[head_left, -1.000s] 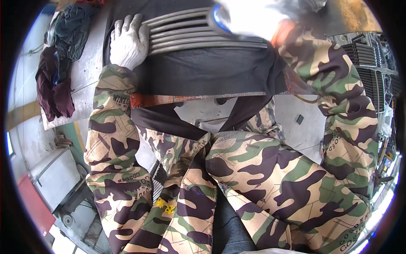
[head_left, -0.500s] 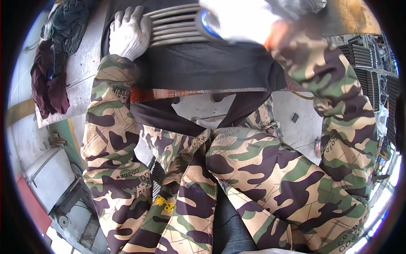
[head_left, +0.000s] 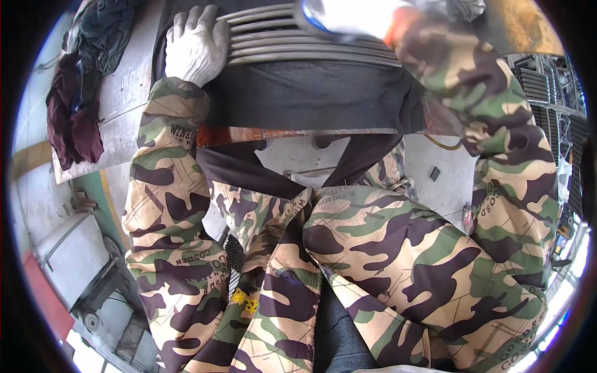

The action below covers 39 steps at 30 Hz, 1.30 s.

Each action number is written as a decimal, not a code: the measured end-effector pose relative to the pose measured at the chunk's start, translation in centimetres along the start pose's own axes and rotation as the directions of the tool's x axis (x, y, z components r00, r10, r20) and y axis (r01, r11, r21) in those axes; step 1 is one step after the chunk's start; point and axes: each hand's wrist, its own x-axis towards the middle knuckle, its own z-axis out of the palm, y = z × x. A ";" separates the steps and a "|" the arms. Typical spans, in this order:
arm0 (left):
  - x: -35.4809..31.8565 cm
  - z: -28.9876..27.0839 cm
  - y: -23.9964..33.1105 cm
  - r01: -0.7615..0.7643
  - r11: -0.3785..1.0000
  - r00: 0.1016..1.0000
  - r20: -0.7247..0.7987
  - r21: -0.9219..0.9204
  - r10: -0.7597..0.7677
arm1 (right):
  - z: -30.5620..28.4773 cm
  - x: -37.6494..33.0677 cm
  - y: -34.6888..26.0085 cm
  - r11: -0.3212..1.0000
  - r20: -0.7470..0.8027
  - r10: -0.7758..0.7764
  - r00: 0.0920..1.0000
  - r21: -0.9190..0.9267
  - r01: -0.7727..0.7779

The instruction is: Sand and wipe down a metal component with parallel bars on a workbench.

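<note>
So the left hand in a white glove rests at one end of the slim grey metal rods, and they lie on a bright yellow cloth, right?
Not quite: the head view shows the rods lying on a black cloth, not a yellow one. The left hand in a white glove does rest at one end of the slim grey metal rods.

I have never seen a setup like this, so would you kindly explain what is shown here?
There is no robot here: a person works with their own hands, in camouflage sleeves. The view comes from the left of two fisheye cameras worn on the head, looking down, so straight edges bend near the rim. Grey metal rods lie side by side on a dark cloth. The gloved left hand is at their left ends, fingers extended. The right hand is a bright blur over the rods, beside a blue edge; what it holds is unclear.
</note>
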 end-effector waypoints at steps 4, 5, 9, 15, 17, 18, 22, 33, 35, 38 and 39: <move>0.1 -0.5 -0.5 0.005 1.000 1.000 0.015 -0.014 -0.005 | -1.9 -3.3 -1.1 0.997 0.020 -0.057 0.998 0.055 0.056; 0.6 -1.7 -0.2 -0.026 0.999 0.997 0.077 -0.022 0.028 | -1.9 -3.3 -0.5 0.998 0.023 -0.045 0.999 0.052 0.044; 0.9 0.4 0.2 -0.150 0.989 0.983 -0.108 -0.015 0.148 | 0.1 -2.6 4.3 0.996 -0.002 0.069 0.998 -0.059 -0.069; 0.9 -0.8 -1.5 -0.182 0.982 0.983 -0.012 0.041 0.183 | -1.7 -5.0 2.0 0.997 -0.064 -0.074 0.995 0.032 0.076; 0.5 -0.6 -2.5 -0.251 0.962 0.967 -0.007 0.106 0.253 | -1.1 -3.3 2.9 0.999 -0.024 -0.035 0.999 -0.039 0.034; 0.3 -0.5 -2.6 -0.258 0.960 0.965 -0.008 0.112 0.260 | -0.9 -2.8 3.2 0.999 -0.039 -0.028 0.999 -0.047 0.026; 0.5 -0.3 -0.7 -0.112 0.993 0.993 -0.027 -0.039 0.111 | -1.9 -5.2 2.1 0.998 0.020 -0.058 0.998 0.010 0.057; -0.8 -3.3 0.5 0.045 0.955 0.993 -0.088 -0.292 -0.073 | -1.8 -3.8 0.9 0.996 -0.048 -0.078 0.996 0.039 0.080; -0.7 -4.2 0.0 0.031 0.964 0.997 -0.059 -0.266 -0.048 | -0.8 -2.3 2.0 0.998 -0.091 -0.043 0.995 0.031 0.046; -0.8 -4.2 0.0 0.065 0.958 0.997 -0.029 -0.279 -0.076 | 0.3 -1.1 2.9 1.000 -0.102 -0.004 0.995 -0.007 0.003; -0.7 -2.9 0.5 0.116 0.932 0.990 -0.036 -0.344 -0.137 | -0.1 -1.8 2.9 0.999 -0.073 -0.009 0.997 -0.040 0.006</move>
